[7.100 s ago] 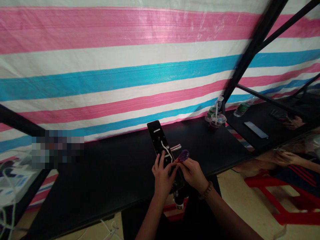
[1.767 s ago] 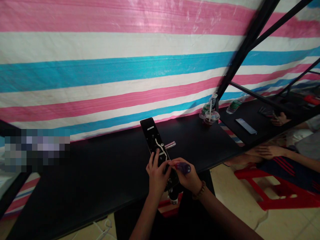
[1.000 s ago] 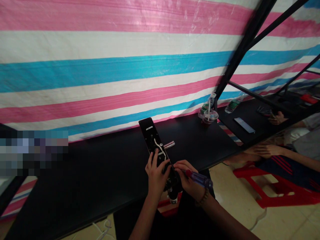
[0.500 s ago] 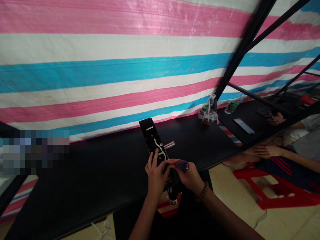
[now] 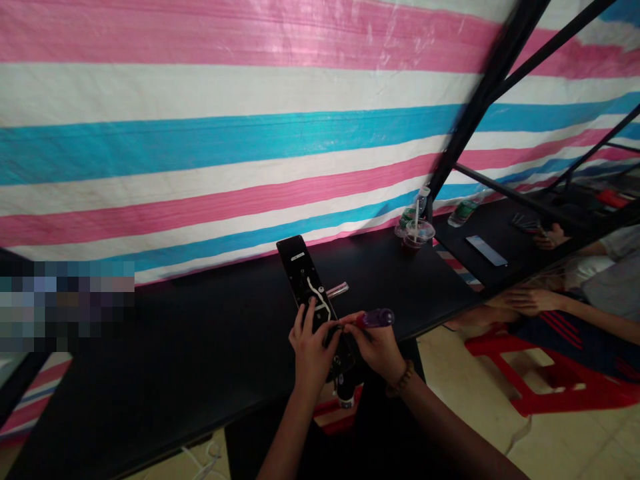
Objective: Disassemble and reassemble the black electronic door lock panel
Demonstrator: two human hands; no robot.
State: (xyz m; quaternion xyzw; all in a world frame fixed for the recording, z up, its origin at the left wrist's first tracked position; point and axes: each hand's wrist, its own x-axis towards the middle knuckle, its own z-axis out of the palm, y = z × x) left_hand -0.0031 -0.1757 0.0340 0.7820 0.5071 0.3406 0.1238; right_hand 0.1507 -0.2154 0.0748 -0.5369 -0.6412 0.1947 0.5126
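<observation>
A long black panel [image 5: 299,267] with a white cable [image 5: 318,293] on its face lies tilted on the table, its lower end at the front edge. My left hand [image 5: 311,343] holds the panel, two fingers spread over its face. Its thumb and forefinger come close together beside the screwdriver tip; whether they pinch a small part cannot be made out. In my right hand [image 5: 377,350] is a screwdriver with a purple handle [image 5: 376,319], its tip toward the panel and hidden by the fingers. A small clear-and-pink packet or strip [image 5: 338,290] lies just right of the panel.
The black table [image 5: 200,353] runs along a striped tarp [image 5: 225,147]. A plastic cup with a straw [image 5: 419,233] and a bottle [image 5: 423,200] stand back right. Farther right are another bottle [image 5: 463,212], a phone [image 5: 486,251], and a seated person on a red stool [image 5: 545,393].
The screwdriver's handle has swung to the right and slightly up, lying more sideways in my right hand. My left hand and the panel stay nearly in place.
</observation>
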